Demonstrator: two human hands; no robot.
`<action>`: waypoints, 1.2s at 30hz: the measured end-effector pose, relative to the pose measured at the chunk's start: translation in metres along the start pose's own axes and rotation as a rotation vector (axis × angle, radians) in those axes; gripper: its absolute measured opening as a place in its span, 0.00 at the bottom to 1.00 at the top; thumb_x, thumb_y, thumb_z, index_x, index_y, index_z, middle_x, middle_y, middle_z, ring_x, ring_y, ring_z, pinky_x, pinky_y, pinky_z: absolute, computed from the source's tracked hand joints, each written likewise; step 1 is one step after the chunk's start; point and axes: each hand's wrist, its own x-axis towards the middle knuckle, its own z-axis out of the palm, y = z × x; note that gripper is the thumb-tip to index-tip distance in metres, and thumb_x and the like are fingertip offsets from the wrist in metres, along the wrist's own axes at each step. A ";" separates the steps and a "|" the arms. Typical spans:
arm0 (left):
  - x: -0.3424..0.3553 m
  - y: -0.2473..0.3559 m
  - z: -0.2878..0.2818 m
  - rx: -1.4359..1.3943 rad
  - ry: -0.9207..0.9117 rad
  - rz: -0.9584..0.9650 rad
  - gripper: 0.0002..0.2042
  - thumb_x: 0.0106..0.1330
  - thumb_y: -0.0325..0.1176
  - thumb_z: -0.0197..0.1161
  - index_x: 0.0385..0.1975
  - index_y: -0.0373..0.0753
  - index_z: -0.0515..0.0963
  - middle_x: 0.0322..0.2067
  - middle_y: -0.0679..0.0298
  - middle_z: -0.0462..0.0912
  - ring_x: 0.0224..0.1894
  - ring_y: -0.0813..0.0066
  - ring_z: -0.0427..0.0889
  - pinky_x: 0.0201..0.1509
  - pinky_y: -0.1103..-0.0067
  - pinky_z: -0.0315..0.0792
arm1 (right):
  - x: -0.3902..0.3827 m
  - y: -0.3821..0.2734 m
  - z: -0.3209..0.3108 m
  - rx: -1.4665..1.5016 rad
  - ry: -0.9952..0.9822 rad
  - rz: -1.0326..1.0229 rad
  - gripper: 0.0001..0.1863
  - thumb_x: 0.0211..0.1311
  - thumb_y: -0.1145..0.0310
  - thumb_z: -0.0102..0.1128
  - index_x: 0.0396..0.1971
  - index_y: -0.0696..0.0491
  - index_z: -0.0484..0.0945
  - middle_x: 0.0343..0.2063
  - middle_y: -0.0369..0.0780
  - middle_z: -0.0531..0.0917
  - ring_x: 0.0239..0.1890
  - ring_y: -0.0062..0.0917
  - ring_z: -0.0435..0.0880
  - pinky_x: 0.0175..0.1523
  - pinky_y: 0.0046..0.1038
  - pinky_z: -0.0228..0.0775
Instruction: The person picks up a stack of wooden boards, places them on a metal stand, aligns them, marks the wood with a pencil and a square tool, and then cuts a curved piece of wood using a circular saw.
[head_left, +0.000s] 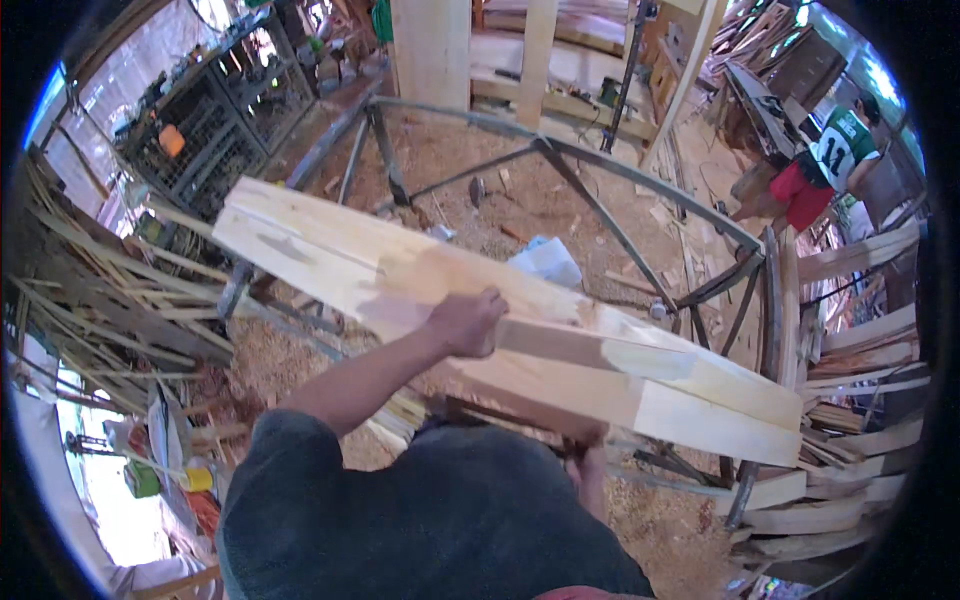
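Observation:
Two long pale wooden planks (715, 415) lie side by side at a slant across a metal frame in front of me. A narrower wooden strip (590, 345) runs along the upper side of the planks' right half. My left hand (468, 322) is closed around the left end of this strip, its arm reaching over the planks. At the planks' near edge, close to my body, is my right hand (588, 455). Its fingers are mostly hidden by the edge and shadow, so its grip does not show.
The metal frame (460, 115) has slanting bars around the planks. Wood shavings (500, 215) and a white plastic bag (547, 260) lie on the floor. Stacked timber (850, 490) lines both sides. Another person (835, 160) bends at a bench, far right.

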 end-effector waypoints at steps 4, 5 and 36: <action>0.015 0.006 0.011 0.003 0.052 0.079 0.20 0.53 0.33 0.68 0.49 0.45 0.78 0.43 0.57 0.79 0.39 0.52 0.85 0.39 0.58 0.81 | -0.003 -0.026 -0.010 -0.204 -0.206 0.143 0.26 0.73 0.47 0.61 0.62 0.47 0.73 0.48 0.41 0.85 0.48 0.33 0.86 0.51 0.36 0.81; 0.017 0.003 0.019 -0.003 0.041 0.099 0.22 0.53 0.33 0.70 0.50 0.46 0.78 0.43 0.58 0.79 0.41 0.54 0.85 0.42 0.59 0.81 | -0.007 -0.035 -0.014 -0.384 -0.106 0.126 0.23 0.73 0.51 0.62 0.59 0.49 0.75 0.44 0.42 0.86 0.42 0.32 0.87 0.45 0.33 0.82; -0.002 -0.087 0.077 0.155 0.026 0.212 0.23 0.55 0.53 0.73 0.46 0.49 0.76 0.39 0.67 0.82 0.46 0.64 0.84 0.48 0.62 0.73 | 0.009 -0.057 0.170 -2.275 -0.302 -0.977 0.35 0.51 0.63 0.77 0.59 0.47 0.71 0.55 0.43 0.78 0.59 0.42 0.77 0.63 0.45 0.64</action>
